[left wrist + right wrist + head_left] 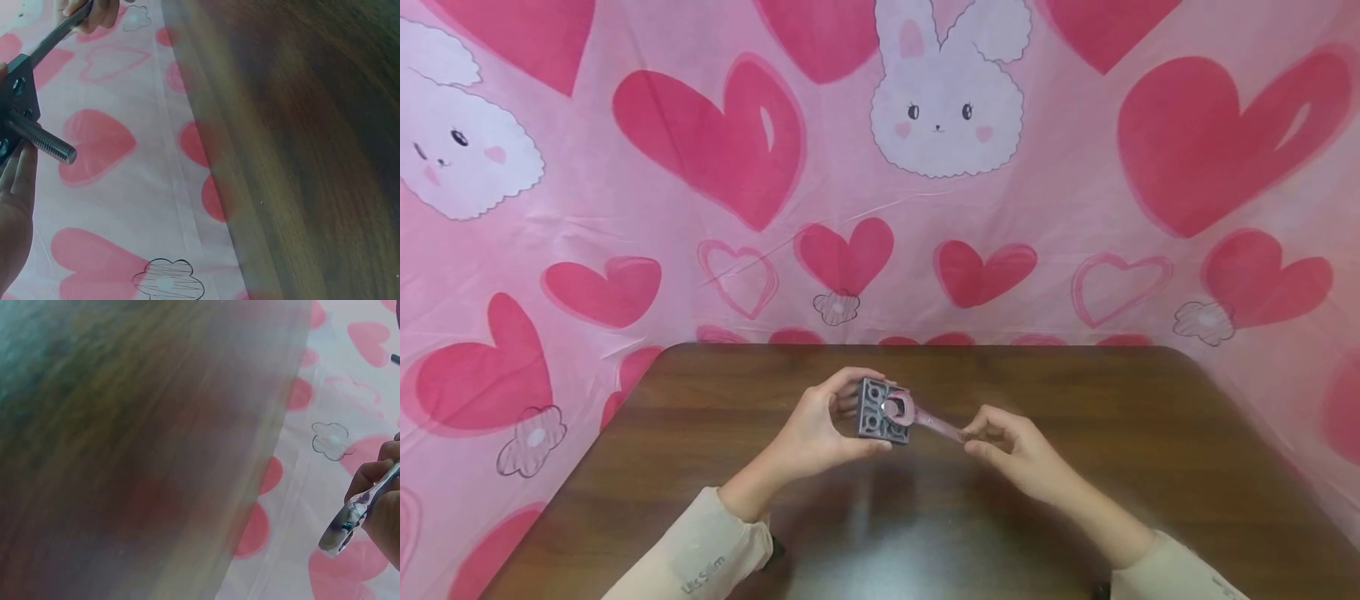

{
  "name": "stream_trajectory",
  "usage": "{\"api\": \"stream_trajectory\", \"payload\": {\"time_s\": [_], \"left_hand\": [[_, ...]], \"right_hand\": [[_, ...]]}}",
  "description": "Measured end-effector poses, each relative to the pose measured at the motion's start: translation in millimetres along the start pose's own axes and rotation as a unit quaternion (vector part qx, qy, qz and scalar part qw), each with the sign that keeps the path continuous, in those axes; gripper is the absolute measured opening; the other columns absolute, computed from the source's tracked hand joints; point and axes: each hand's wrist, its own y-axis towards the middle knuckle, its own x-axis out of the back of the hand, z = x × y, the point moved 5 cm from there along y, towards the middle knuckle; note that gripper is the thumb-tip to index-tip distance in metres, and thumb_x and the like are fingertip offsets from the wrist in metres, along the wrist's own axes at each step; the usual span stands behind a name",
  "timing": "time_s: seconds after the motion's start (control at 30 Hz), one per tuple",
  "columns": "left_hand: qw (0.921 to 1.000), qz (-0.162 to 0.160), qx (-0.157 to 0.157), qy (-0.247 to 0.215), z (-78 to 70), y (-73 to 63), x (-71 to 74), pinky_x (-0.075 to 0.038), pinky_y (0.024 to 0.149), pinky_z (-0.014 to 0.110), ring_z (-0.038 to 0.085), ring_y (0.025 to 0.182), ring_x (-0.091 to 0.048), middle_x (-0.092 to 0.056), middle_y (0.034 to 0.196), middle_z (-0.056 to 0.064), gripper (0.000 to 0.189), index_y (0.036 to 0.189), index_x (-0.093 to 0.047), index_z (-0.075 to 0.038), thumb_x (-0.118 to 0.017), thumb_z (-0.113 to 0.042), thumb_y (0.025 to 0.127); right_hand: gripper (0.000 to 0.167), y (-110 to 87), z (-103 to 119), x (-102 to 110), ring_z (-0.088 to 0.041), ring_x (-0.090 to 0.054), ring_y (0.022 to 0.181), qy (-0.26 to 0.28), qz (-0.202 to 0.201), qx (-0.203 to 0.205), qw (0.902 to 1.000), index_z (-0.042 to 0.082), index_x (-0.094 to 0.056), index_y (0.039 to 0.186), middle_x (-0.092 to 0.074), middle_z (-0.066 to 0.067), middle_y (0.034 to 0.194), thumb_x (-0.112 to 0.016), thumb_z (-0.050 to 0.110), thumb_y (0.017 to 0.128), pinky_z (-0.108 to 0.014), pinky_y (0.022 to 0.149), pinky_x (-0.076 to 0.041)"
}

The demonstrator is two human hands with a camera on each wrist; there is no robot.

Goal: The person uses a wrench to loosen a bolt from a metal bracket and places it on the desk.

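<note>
Raised over the table, my left hand (pixel 812 429) grips a square, dark grey metal block (pixel 867 429) by its edges, thumb below and fingers above. The face of the block has several round holes. A bolt (pixel 47 139) passes through it, and its threaded shank sticks out on the far side in the left wrist view. My right hand (pixel 1018 450) pinches the end of a metal wrench (pixel 938 426) between thumb and fingers. The wrench's head sits around the bolt's head at the block's face. In the right wrist view the wrench's rounded tail end (pixel 337 532) pokes out past the fingers.
Beneath both hands lies a dark brown wood-grain table (pixel 760 375) with rounded far corners. A pink cloth (pixel 842 192) printed with hearts and rabbit faces hangs behind the table and along its sides.
</note>
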Motion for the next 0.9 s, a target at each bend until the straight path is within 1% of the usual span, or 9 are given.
{"api": "stream_trajectory", "payload": {"time_s": [0.1, 0.27, 0.33, 0.4, 0.5, 0.57, 0.63, 0.77, 0.9], "left_hand": [[0.9999, -0.007, -0.004, 0.007, -0.4, -0.8, -0.3, -0.057, 0.093, 0.025, 0.017, 0.105, -0.071, -0.072, 0.119, 0.01, 0.072, 0.129, -0.057, -0.011, -0.09, -0.002, 0.066], [0.9997, -0.014, 0.003, 0.018, -1.2, -2.6, -0.6, -0.057, 0.093, 0.025, 0.014, 0.103, -0.071, -0.073, 0.118, 0.005, 0.072, 0.128, -0.057, -0.014, -0.091, -0.002, 0.065], [0.9997, -0.012, 0.005, 0.022, -1.8, -2.7, -0.6, -0.057, 0.093, 0.025, 0.014, 0.103, -0.071, -0.073, 0.118, 0.005, 0.071, 0.127, -0.058, -0.015, -0.09, -0.002, 0.065], [0.9997, -0.003, 0.007, 0.022, -2.8, -3.0, -1.1, -0.057, 0.093, 0.025, 0.014, 0.104, -0.071, -0.072, 0.119, 0.005, 0.071, 0.127, -0.058, -0.015, -0.09, -0.002, 0.065], [0.9994, 0.031, 0.009, 0.009, -4.1, -4.5, -3.7, -0.058, 0.092, 0.026, 0.016, 0.105, -0.071, -0.071, 0.121, 0.007, 0.071, 0.127, -0.057, -0.014, -0.09, -0.002, 0.066], [0.9979, 0.063, 0.009, -0.009, -4.7, -5.9, -6.2, -0.058, 0.091, 0.027, 0.017, 0.106, -0.071, -0.07, 0.122, 0.01, 0.07, 0.127, -0.056, -0.012, -0.09, -0.002, 0.067], [0.9946, 0.099, 0.011, -0.028, -5.1, -7.5, -8.8, -0.058, 0.09, 0.028, 0.017, 0.106, -0.071, -0.07, 0.121, 0.012, 0.07, 0.128, -0.055, -0.01, -0.089, -0.002, 0.068], [0.9834, 0.172, 0.025, -0.053, -3.2, -9.8, -14.2, -0.058, 0.09, 0.027, 0.014, 0.102, -0.071, -0.071, 0.115, 0.015, 0.068, 0.128, -0.054, -0.008, -0.088, -0.004, 0.07], [0.9693, 0.237, 0.04, -0.053, -1.5, -9.9, -19.6, -0.058, 0.09, 0.027, 0.01, 0.098, -0.07, -0.072, 0.112, 0.014, 0.067, 0.129, -0.054, -0.005, -0.088, -0.006, 0.071]], "right_hand": [[0.006, 1.6, 0.4, -1.7, -0.005, -0.066, 0.08, 0.006, -0.002, 0.001, 1.0, 0.004, -0.065, 0.096, -0.067, -0.01, 0.09, -0.065, 0.0, 0.092, -0.028, 0.065, -0.059], [0.004, 5.2, 1.3, -4.8, -0.003, -0.063, 0.077, 0.017, 0.01, 0.009, 0.9998, 0.002, -0.064, 0.095, -0.067, -0.015, 0.089, -0.065, -0.001, 0.092, -0.031, 0.061, -0.058], [0.005, 6.0, 0.5, -4.6, -0.003, -0.064, 0.077, 0.016, 0.01, 0.012, 0.9998, 0.003, -0.064, 0.095, -0.067, -0.016, 0.089, -0.065, 0.0, 0.092, -0.031, 0.061, -0.058], [0.006, 6.2, -1.1, -3.4, -0.003, -0.065, 0.076, 0.015, 0.009, 0.013, 0.9998, 0.004, -0.064, 0.095, -0.067, -0.017, 0.087, -0.065, -0.001, 0.092, -0.03, 0.061, -0.058], [0.008, 6.3, -4.3, -1.3, -0.004, -0.066, 0.074, 0.022, 0.014, 0.018, 0.9995, 0.004, -0.065, 0.094, -0.067, -0.018, 0.084, -0.066, -0.003, 0.09, -0.031, 0.061, -0.058], [0.007, 6.6, -6.4, -0.5, -0.005, -0.066, 0.074, 0.033, 0.026, 0.023, 0.9989, 0.003, -0.065, 0.094, -0.067, -0.018, 0.083, -0.066, -0.003, 0.09, -0.031, 0.061, -0.058], [0.008, 7.4, -8.0, 0.7, -0.005, -0.066, 0.074, 0.036, 0.038, 0.028, 0.9983, 0.003, -0.066, 0.093, -0.068, -0.016, 0.082, -0.067, -0.003, 0.089, -0.03, 0.062, -0.058], [0.008, 10.4, -10.2, 4.5, -0.006, -0.066, 0.076, 0.02, 0.066, 0.036, 0.997, 0.007, -0.069, 0.094, -0.07, -0.01, 0.083, -0.071, 0.001, 0.088, -0.027, 0.068, -0.057], [0.009, 15.9, -10.9, 8.7, -0.007, -0.064, 0.076, -0.004, 0.102, 0.039, 0.994, 0.012, -0.071, 0.094, -0.072, -0.005, 0.083, -0.074, 0.008, 0.087, -0.028, 0.07, -0.057]]}}
